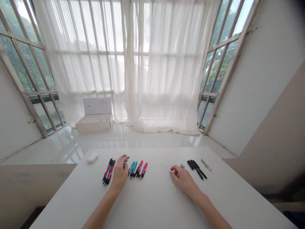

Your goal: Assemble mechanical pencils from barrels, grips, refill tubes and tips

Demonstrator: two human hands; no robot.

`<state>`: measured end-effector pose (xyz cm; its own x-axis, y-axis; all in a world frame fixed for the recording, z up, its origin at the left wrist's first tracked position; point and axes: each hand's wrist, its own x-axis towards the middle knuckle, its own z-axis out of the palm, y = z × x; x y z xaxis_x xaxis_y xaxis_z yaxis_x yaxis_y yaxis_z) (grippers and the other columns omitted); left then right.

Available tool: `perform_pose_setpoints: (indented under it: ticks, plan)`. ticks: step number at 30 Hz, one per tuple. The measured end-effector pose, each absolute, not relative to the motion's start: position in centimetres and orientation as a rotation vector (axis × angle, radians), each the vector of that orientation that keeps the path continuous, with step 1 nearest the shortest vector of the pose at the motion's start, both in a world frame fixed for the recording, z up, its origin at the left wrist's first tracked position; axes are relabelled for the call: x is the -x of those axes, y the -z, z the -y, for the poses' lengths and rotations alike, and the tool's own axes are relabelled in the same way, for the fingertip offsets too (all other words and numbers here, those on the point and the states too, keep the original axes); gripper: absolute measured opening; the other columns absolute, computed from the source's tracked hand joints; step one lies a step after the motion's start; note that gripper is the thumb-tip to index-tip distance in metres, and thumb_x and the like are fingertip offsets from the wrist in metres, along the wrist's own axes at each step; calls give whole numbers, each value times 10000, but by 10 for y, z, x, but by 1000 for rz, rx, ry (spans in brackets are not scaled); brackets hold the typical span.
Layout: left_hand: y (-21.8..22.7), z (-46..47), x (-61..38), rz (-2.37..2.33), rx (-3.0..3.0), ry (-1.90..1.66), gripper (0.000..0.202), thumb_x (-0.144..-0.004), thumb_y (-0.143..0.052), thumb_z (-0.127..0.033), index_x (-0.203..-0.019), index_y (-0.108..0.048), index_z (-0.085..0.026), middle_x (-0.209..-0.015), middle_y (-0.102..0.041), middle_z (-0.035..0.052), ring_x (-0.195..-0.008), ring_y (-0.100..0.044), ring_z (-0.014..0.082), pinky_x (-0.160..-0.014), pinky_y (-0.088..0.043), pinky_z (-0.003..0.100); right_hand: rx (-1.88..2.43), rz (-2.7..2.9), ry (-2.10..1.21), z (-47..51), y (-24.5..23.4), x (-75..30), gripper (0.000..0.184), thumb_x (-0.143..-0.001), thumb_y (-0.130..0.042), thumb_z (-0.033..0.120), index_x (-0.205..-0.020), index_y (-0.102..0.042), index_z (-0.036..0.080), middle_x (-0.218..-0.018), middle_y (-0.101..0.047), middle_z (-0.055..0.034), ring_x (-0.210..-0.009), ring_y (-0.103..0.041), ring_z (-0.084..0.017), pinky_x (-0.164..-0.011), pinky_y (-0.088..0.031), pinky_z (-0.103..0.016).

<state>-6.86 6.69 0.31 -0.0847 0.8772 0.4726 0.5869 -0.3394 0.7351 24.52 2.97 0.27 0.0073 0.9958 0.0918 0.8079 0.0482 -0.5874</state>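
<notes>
My left hand (119, 176) is closed on a teal pen barrel (125, 157), which shows between the fingers. Just right of it lie several teal barrels (133, 168) and pink barrels (142, 170) with black grips. To its left is a bundle of pens (109, 171) in black, pink and teal. My right hand (183, 179) rests on the table with fingers loosely curled and a gap at the thumb; nothing shows in it. Its fingertips are beside several thin white pen refills (169, 178). Small metal springs (182, 166) lie just beyond that hand.
Several black pen parts (196, 168) and a row of small grey tips (206, 164) lie at the right of the white table (143, 210). A white earbud case (92, 158) sits far left. An open white box (94, 123) stands on the sill before the curtain (164, 95).
</notes>
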Motion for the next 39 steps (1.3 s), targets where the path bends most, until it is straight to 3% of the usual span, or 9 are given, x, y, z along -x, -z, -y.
perform_pose_setpoints:
  ticks: [4,8,17,19,22,24,29,39]
  plan:
    - [17,-76,74,-1612,-1984,-1259,397,-819,-369,-95,-1088,-651,-169,-1262,-594,110,-1146,-582,216,-1019,-447,388,1818,1877,-496,-27,-5,-242,221,-879,-439,325,-888,-619,196,-718,-679,-45,-612,-579,-178,-597,-392,-285]
    - [32,-80,74,-1585,-2052,-1159,407,-830,-364,-107,-1110,-654,-160,-1271,-595,117,-1204,-545,220,-1055,-418,397,1833,1913,-478,-24,-9,-239,210,-883,-447,314,-872,-624,201,-706,-681,-42,-606,-574,-177,-582,-374,-277]
    - [18,-70,64,-1590,-2044,-1048,373,-897,-405,-312,-1145,-614,-129,-1322,-539,174,-1262,-484,264,-1059,-388,424,1863,1960,-440,-21,-14,-236,183,-881,-458,284,-868,-624,209,-721,-690,-36,-633,-583,-178,-574,-349,-265]
    - [8,-70,68,-1591,-2019,-1069,376,-908,-379,-315,-1151,-598,-131,-1299,-556,166,-1213,-527,250,-1002,-437,389,1864,1956,-450,-22,-13,-236,187,-884,-454,287,-875,-625,210,-721,-694,-33,-628,-583,-175,-572,-348,-263]
    - [-13,-72,85,-1636,-1990,-1026,350,-926,-354,-312,-1145,-575,-154,-1151,-643,123,-976,-645,205,-824,-507,315,1859,1951,-445,-23,-11,-235,189,-889,-453,294,-892,-624,215,-726,-700,-27,-622,-586,-169,-573,-349,-260]
    - [-28,-73,101,-1802,-2036,-930,296,-933,-360,-313,-1060,-598,-189,-1051,-677,81,-868,-658,196,-773,-491,306,1865,1943,-427,-23,-11,-235,187,-890,-455,295,-905,-625,219,-727,-704,-24,-621,-587,-168,-569,-345,-258]
    - [-47,-71,139,-2313,-2002,-553,254,-945,-349,-293,-910,-591,-223,-964,-684,57,-817,-648,229,-617,-419,283,1892,1913,-370,-23,-11,-235,198,-893,-444,286,-893,-632,224,-722,-706,-24,-623,-588,-171,-559,-335,-258]
    - [-27,-80,152,-2336,-1910,-351,280,-919,-401,-366,-840,-610,-196,-883,-700,96,-793,-661,250,-601,-422,284,1884,1918,-307,-24,-11,-236,213,-901,-436,282,-878,-641,230,-712,-698,-24,-627,-607,-178,-568,-339,-266]
